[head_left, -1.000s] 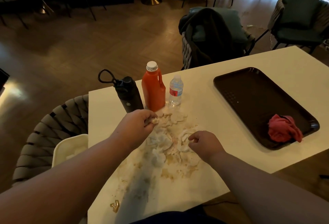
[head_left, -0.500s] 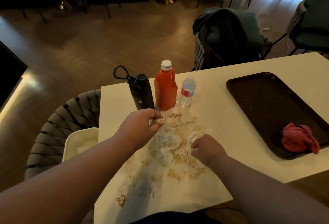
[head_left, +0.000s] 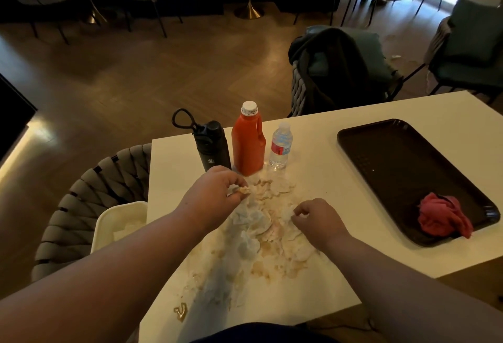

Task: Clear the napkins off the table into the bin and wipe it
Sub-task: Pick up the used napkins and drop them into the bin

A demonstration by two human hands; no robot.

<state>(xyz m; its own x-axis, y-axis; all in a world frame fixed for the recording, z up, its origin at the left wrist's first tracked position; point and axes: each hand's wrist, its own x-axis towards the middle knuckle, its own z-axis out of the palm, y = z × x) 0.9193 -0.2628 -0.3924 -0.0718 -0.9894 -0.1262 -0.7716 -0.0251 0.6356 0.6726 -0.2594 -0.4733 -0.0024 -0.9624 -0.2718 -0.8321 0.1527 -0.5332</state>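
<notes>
1. Centrally, crumpled, stained napkins [head_left: 261, 223] lie heaped on the white table [head_left: 326, 174], just before a black flask [head_left: 212, 146], orange jug [head_left: 247, 144] and water bottle [head_left: 280, 146].
2. The left hand [head_left: 215, 193] pinches a napkin scrap at the heap's far-left edge.
3. The right hand [head_left: 318, 220] curls its fingers round napkins on the heap's right side.
4. A white bin [head_left: 119, 223] sits on a woven chair [head_left: 89, 193] beside the table's left edge.
5. A red cloth [head_left: 443, 218] lies bunched on the dark tray [head_left: 394, 157], well apart.

One flask [head_left: 211, 149], one jug [head_left: 247, 144], one water bottle [head_left: 280, 149], one tray [head_left: 394, 165], one cloth [head_left: 443, 220], one bin [head_left: 109, 218], one napkin heap [head_left: 261, 220].
</notes>
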